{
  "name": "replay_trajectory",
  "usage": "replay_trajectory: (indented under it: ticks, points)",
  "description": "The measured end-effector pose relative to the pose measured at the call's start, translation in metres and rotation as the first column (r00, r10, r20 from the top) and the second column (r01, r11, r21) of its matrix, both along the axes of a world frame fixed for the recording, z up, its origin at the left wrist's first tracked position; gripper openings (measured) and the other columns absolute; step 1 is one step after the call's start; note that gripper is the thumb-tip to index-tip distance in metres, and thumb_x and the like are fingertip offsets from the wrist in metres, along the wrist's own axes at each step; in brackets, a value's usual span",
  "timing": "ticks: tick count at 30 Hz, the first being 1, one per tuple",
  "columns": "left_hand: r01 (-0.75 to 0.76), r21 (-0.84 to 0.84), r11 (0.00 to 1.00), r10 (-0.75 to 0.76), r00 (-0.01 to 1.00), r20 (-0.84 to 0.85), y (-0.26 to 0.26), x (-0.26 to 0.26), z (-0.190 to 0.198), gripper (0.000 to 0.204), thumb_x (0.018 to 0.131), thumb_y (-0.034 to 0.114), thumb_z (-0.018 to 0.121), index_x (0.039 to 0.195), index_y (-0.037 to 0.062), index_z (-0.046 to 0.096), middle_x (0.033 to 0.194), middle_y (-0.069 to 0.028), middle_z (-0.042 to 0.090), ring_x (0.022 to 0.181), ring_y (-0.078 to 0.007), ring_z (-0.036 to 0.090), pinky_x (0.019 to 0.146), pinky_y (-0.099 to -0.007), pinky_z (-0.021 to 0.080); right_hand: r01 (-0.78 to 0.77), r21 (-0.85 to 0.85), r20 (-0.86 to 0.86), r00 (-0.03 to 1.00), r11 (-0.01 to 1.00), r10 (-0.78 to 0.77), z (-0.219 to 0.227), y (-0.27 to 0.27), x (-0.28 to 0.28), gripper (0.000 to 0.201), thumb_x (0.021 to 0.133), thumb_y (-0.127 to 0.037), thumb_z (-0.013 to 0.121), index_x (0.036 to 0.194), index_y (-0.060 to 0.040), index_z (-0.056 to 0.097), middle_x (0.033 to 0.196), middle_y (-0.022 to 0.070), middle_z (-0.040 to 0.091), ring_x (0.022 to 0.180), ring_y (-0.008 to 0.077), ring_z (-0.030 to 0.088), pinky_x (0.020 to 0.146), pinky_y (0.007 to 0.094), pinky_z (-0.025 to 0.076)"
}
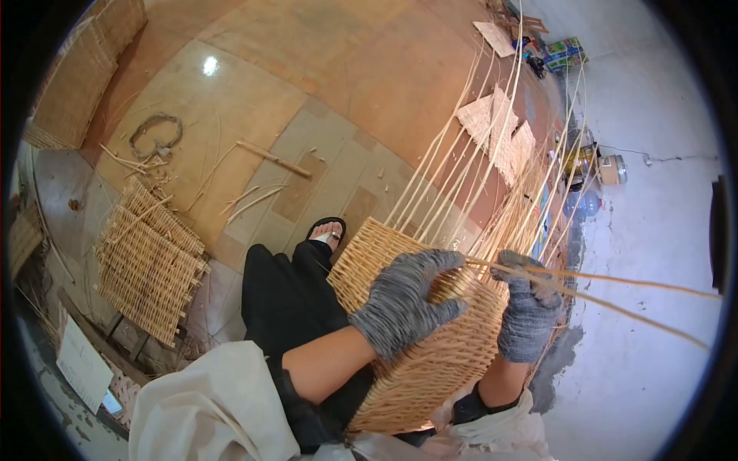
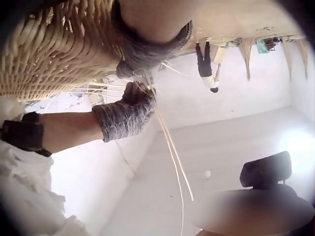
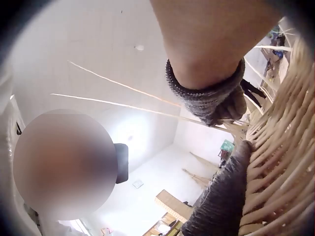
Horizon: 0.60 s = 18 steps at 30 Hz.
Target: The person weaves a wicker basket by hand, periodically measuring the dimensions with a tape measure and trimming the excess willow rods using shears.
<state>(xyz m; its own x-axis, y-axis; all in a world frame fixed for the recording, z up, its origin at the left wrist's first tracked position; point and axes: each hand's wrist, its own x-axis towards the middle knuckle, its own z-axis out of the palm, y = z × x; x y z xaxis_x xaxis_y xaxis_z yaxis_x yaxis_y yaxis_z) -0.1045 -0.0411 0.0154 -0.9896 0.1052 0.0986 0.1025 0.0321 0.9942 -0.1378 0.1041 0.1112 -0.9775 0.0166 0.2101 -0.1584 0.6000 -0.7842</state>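
A wicker basket (image 1: 430,361) with tightly woven walls leans across the person's lap, long upright rods (image 1: 438,188) fanning out from its edge. The left hand (image 1: 407,301), in a grey knitted glove, lies on the woven wall with thumb and fingers spread apart, fingertips near the weaving edge. At that edge the gloved right hand (image 1: 529,311) has its fingers curled round two long strands (image 1: 615,301), whose free ends stick out to the right. In the left wrist view the right hand (image 2: 129,110) grips these strands (image 2: 172,147) close beside the left hand (image 2: 142,51).
Woven panels (image 1: 150,265) lean at the left, below a coiled ring (image 1: 156,134). A stick (image 1: 273,159) and cane scraps lie on the floor near the person's foot (image 1: 327,233). Bottles and a container (image 1: 613,170) stand along the wall. Another person (image 2: 206,66) appears in the background.
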Motion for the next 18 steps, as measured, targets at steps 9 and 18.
replay_trajectory:
  ticks: [9, 18]
  points:
    - [-0.030, -0.168, 0.985, 0.008, 0.991, -0.135, 0.010, -0.005, -0.001, 0.060, 0.075, 0.037, 0.071, 0.121, 0.0028, 0.052, 0.117, -0.0176, 0.055, 0.106, -0.0317, 0.054, 0.094, -0.0392, 0.041, -0.046, 0.132, -0.014, 0.999, 0.990, 0.049, 0.009, -0.009, 0.017, 0.015, 0.077, -0.010, 0.069, 0.090, -0.0019, 0.069, 0.085, 0.0086, 0.068, 0.075, 0.0158, 0.063, 0.070, 0.0284, 0.050]
    - [0.024, 0.114, 0.993, -0.034, 0.995, 0.090, 0.010, -0.010, 0.007, 0.056, 0.069, 0.028, 0.078, 0.113, 0.0029, 0.055, 0.099, -0.0083, 0.058, 0.091, -0.0173, 0.056, 0.083, -0.0297, 0.046, -0.191, 0.376, -0.107, 0.963, 0.907, 0.247, 0.022, -0.012, 0.016, 0.010, 0.079, -0.012, 0.066, 0.085, -0.0045, 0.069, 0.080, 0.0103, 0.067, 0.071, 0.0195, 0.065, 0.066, 0.0289, 0.051]
